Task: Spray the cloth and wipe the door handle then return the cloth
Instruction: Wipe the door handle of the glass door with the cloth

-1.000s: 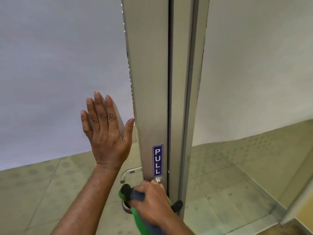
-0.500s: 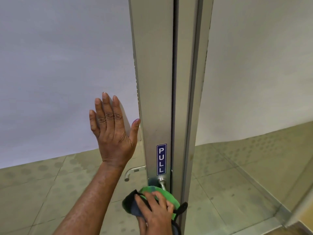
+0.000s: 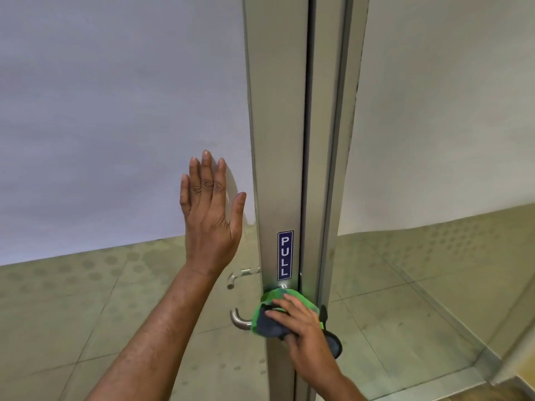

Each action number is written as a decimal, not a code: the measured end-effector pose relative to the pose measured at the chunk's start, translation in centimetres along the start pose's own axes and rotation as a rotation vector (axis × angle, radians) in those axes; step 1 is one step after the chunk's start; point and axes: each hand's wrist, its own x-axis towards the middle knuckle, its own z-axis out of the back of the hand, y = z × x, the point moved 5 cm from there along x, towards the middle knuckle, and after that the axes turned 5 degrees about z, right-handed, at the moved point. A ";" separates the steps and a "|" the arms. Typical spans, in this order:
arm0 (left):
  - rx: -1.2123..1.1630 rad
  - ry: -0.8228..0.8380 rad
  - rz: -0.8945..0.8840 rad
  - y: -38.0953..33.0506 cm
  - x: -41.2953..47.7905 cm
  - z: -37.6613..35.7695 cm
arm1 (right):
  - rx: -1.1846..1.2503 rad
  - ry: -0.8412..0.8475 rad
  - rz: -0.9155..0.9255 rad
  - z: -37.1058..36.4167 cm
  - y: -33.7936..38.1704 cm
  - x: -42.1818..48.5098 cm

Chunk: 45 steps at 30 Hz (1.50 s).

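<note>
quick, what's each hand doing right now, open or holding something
Left hand: open, flat against the glass door panel.
Right hand: closed on the green cloth, pressing it over the door handle.

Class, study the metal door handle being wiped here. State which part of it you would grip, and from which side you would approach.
Grip the straight horizontal bar of the door handle, wrapping fingers over it from above. It juts left from the door frame and curls back at its free end, so a hand would not slip off. The right hand already presses the cloth there.

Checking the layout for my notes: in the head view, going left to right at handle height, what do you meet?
Left hand flat on the glass → bare handle end → green cloth → right hand → door frame.
</note>
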 end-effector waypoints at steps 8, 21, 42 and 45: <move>-0.179 0.020 0.038 -0.3 -3.8 4.8 | 0.603 -0.400 -0.518 -0.3 0.1 -1.6; -0.748 0.858 0.735 -3.4 -16.4 4.9 | 1.546 -0.525 -0.641 1.1 6.8 -4.3; -0.902 0.849 0.914 -11.5 -21.0 12.8 | 1.221 -0.274 -0.485 7.5 13.2 -10.2; -0.838 0.737 0.983 -11.7 -21.5 14.3 | 1.360 -0.278 -0.571 9.3 13.1 -11.9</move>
